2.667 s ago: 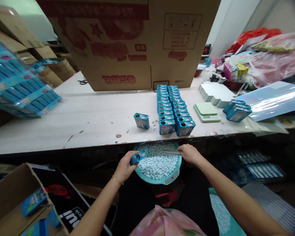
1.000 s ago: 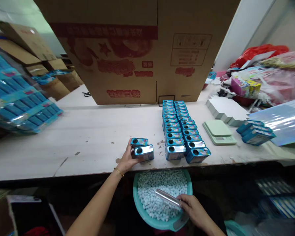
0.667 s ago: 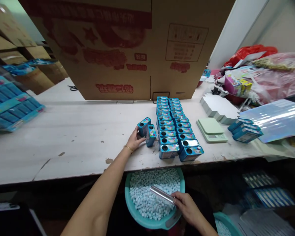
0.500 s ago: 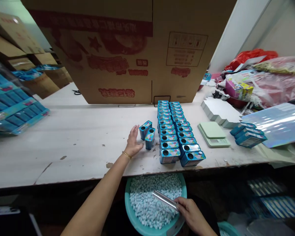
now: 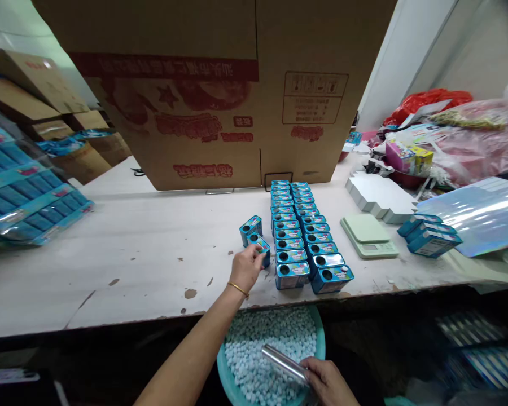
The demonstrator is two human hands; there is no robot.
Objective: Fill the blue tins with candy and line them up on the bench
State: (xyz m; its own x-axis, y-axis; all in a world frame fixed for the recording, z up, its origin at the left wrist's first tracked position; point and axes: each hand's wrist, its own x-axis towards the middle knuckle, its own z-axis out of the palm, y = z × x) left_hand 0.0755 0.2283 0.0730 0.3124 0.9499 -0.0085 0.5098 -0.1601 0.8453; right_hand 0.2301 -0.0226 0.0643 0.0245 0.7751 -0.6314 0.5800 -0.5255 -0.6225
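We find the left hand (image 5: pixel 244 269) at lower middle of the frame, its fingers (image 5: pixel 249 254) together on a blue tin (image 5: pixel 260 249); we cannot tell whether they grip it. That tin sits just beside the double rows of tins (image 5: pixel 288 237), touching a second tin (image 5: pixel 250 230). Open workbench (image 5: pixel 152 248) extends to the left, and the front edge (image 5: pixel 161 322) runs just below the hand. At the bottom edge, the right hand (image 5: pixel 328 383) closes around a metal tube (image 5: pixel 283 363) over a teal basin (image 5: pixel 320 332) of pale blue pellets (image 5: pixel 266 352).
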